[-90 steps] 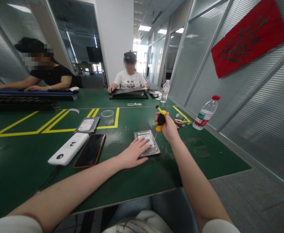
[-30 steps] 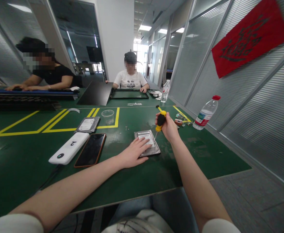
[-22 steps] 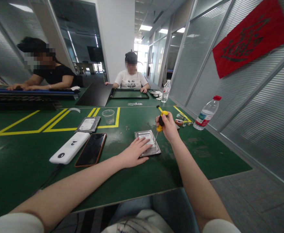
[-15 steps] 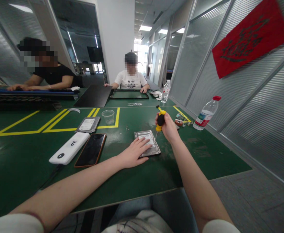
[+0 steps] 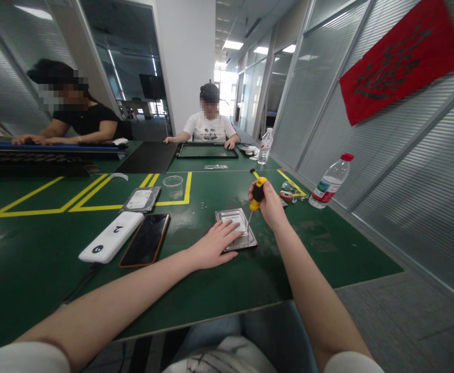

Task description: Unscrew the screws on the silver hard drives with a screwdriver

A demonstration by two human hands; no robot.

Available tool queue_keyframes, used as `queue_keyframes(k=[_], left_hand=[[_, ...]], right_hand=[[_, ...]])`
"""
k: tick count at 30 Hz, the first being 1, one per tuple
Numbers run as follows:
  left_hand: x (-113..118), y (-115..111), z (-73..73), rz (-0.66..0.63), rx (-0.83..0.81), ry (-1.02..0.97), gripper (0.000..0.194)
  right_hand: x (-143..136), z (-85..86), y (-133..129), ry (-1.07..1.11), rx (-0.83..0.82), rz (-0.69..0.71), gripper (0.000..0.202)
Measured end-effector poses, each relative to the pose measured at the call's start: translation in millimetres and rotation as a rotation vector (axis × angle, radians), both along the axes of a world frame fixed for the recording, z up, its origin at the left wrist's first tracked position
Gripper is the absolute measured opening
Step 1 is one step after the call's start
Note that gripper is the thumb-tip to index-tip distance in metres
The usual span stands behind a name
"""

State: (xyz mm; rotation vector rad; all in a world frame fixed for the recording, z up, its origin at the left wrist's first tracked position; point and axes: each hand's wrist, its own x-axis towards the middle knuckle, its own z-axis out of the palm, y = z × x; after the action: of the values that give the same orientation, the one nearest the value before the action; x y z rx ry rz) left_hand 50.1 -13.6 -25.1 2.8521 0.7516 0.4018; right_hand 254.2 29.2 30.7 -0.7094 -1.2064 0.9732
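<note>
Two hands at work: both belong to the person wearing the camera, and both are on one hard drive.
Left hand [image 5: 213, 244]: lies flat with fingers spread on the hard drive [image 5: 235, 228], pressing on its near left part; it grips nothing.
Right hand [image 5: 269, 204]: is clenched round the black-and-yellow handle of a screwdriver [image 5: 256, 194], held nearly upright, leaning slightly.
Screwdriver tip: points down at the drive's right edge; whether it sits in a screw cannot be told.
Hard drive: silver, label up, flat on the green table [image 5: 219, 285], toward the table's right side and nearer its front edge than its far one.
Second drive [image 5: 140, 199]: lies well to the left, across a yellow tape line.
Plastic cup [image 5: 173, 187]: clear, upright, just beside the second drive.
Phone [image 5: 145, 239]: dark, face up, left of the left hand, just beside a white power bank [image 5: 111, 237].
Loose screws [image 5: 203, 204]: a few small ones lie between the cup and the held drive.
Water bottle [image 5: 330, 181]: red-capped, near the table's right edge.
Co-workers: two people sit at the far edge with flat dark panels before them.
</note>
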Motion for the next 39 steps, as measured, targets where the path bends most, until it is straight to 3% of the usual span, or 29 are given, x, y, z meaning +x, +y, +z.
queue_keyframes(k=[7, 13, 23, 26, 29, 32, 36, 39], left_hand=[[-0.2, -0.6, 0.6, 0.008, 0.001, 0.007, 0.057], [0.0, -0.4, 0.5, -0.001, 0.005, -0.001, 0.057], [-0.3, -0.9, -1.3, 0.005, 0.007, 0.008, 0.056], [-2.4, 1.7, -1.7, 0.078, 0.005, -0.043, 0.059], [-6.7, 10.6, -3.9, 0.288, 0.017, -0.147, 0.062], [-10.1, 19.8, -6.3, 0.443, -0.05, -0.101, 0.078], [-11.2, 23.4, -2.3, 0.443, -0.199, 0.062, 0.093], [-15.1, 25.2, 5.5, 0.393, -0.243, 0.132, 0.097]], right_hand=[[0.9, 1.1, -4.3, -0.043, 0.024, -0.023, 0.034], [-0.2, -0.1, 2.6, 0.022, -0.031, 0.02, 0.05], [-1.2, -0.4, -3.5, -0.032, 0.041, -0.051, 0.036], [0.9, -0.9, 0.3, 0.0, 0.044, -0.064, 0.035], [2.1, -0.4, 1.7, -0.01, 0.033, -0.098, 0.038], [0.5, 2.0, -2.2, -0.044, 0.055, -0.19, 0.032], [-4.8, 7.8, -11.4, 0.108, 0.134, -0.289, 0.033], [-11.5, 11.0, -16.4, 0.156, 0.143, -0.265, 0.036]])
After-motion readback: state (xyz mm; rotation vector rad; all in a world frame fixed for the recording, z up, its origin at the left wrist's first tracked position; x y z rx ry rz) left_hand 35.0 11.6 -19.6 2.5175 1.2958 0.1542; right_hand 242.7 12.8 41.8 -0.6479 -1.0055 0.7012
